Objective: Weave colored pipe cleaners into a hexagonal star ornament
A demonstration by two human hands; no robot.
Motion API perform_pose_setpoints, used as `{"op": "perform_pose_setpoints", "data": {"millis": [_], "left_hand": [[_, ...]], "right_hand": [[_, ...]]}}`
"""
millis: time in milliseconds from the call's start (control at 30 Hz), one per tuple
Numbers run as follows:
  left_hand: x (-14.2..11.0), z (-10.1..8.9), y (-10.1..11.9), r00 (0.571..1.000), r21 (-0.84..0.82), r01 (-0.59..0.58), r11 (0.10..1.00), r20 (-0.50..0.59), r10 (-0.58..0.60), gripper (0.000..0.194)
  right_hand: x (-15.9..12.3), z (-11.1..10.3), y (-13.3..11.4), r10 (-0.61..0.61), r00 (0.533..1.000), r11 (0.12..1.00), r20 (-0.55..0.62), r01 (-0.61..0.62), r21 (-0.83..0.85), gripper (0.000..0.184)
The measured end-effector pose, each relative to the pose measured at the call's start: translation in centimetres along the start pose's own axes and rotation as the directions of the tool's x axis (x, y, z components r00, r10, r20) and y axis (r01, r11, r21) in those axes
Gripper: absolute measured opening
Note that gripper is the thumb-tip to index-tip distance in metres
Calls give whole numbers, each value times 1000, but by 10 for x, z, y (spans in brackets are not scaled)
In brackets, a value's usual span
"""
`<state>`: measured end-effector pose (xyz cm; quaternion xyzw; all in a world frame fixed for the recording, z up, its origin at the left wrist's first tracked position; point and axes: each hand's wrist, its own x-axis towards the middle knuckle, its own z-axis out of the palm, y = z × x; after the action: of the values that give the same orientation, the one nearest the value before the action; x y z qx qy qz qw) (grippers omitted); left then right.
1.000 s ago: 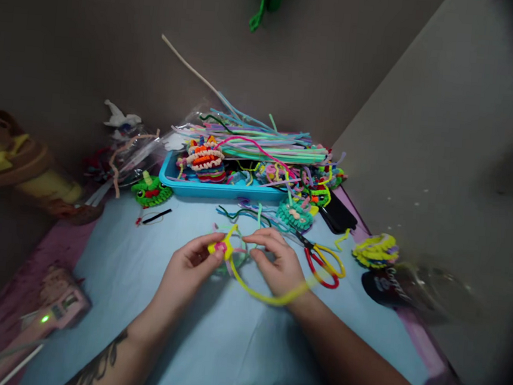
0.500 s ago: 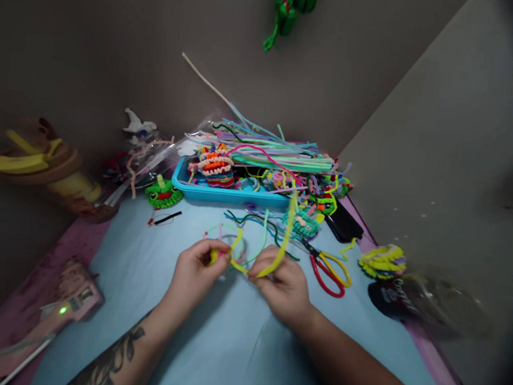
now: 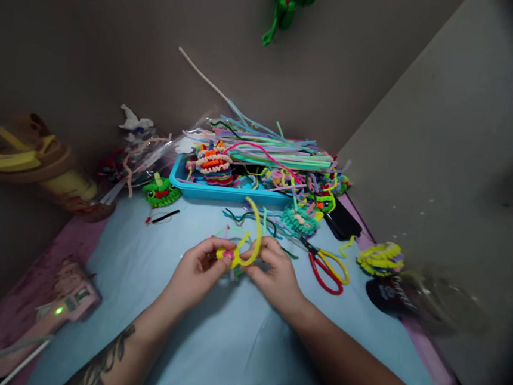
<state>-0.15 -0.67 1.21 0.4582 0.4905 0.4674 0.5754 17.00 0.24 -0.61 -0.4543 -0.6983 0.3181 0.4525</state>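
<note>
- Stretching below, the desk (image 3: 29, 274) wore a blue cloth (image 3: 234, 346).
- A blue tray (image 3: 233, 196) stood toward the back.
- The left hand (image 3: 198, 268) pinched a yellow and pink piece (image 3: 228, 255) over the cloth.
- The right hand (image 3: 278, 275) was narrowed at the piece's yellow strip (image 3: 259, 235); whether gripping, I couldn't tell.
- Scissors (image 3: 316, 253) lay rightward.

The small fuzzy piece (image 3: 228, 255) was bright yellow around a pink centre, held up with that pink part uncovered. A long yellow stem (image 3: 259, 234) rose from beside it in a bowed curve (its free end leaned back to the left), and a shorter yellow tip (image 3: 245, 239) slanted upward within that bend. Just behind showed a thin, pale green loop (image 3: 237, 229), partly hidden; whether it was joined to the yellow could not be told.
</note>
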Motion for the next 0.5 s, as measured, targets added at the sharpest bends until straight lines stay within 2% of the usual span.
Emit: {"op": "perform_pose_setpoints", "data": {"millis": [267, 500], "left_hand": [[-3, 0, 2, 996, 152, -51, 987, 79, 40, 16], [-4, 0, -3, 991, 175, -37, 984, 134, 13, 17]], "right_hand": [[3, -2, 0, 172, 974, 963, 150, -198, 182, 13], [3, -2, 1, 183, 963, 958, 200, -220, 184, 19]]}}
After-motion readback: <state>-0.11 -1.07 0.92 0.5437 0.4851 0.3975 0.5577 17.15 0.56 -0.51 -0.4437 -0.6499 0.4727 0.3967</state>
